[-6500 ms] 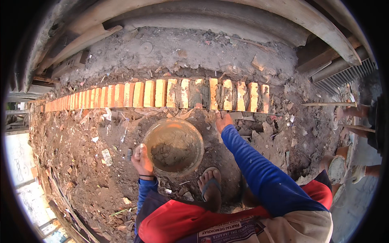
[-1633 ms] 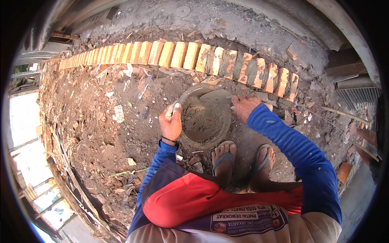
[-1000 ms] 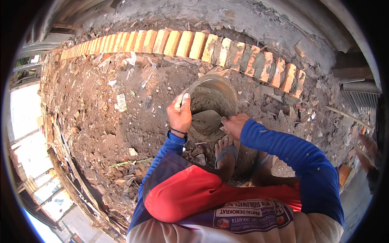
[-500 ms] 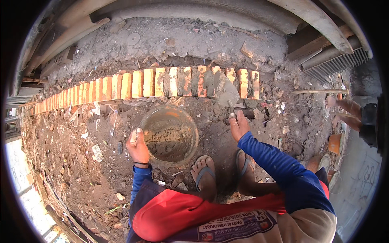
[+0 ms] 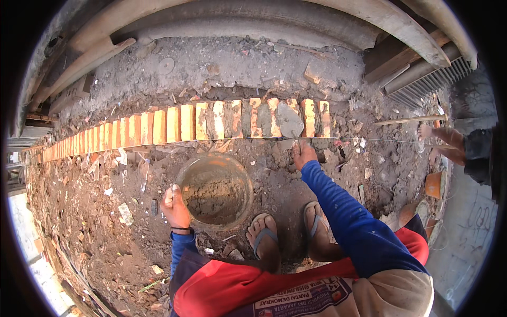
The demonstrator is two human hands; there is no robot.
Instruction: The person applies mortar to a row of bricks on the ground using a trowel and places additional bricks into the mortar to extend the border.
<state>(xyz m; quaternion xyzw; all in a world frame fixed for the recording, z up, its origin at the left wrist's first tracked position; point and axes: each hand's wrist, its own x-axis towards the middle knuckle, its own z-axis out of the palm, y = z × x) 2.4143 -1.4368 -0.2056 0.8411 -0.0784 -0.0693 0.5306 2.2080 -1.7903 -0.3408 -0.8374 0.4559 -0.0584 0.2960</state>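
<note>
My left hand [image 5: 174,205] is closed on the left rim of a round bucket [image 5: 243,187] holding grey mortar [image 5: 208,195]. My right hand [image 5: 305,154] grips the handle of a trowel [image 5: 290,120], whose blade lies over the right part of a long row of bricks [image 5: 173,124] standing side by side. Grey mortar coats several bricks at that end, while those farther left are bare orange. A thin taut string [image 5: 359,140] runs along the near edge of the row. My two sandalled feet are just right of the bucket.
A co-worker's bare legs [image 5: 454,145] are at the far right, near a wooden stick [image 5: 409,120] and an orange pot [image 5: 434,185]. Beams [image 5: 430,39] and a corrugated sheet [image 5: 430,87] border the back. Rubble and litter [image 5: 125,214] cover the soil around the bucket.
My right hand has lifted the trowel out of the bucket and moved it forward onto the bricks. My left hand stays on the rim. The view has turned and shifted.
</note>
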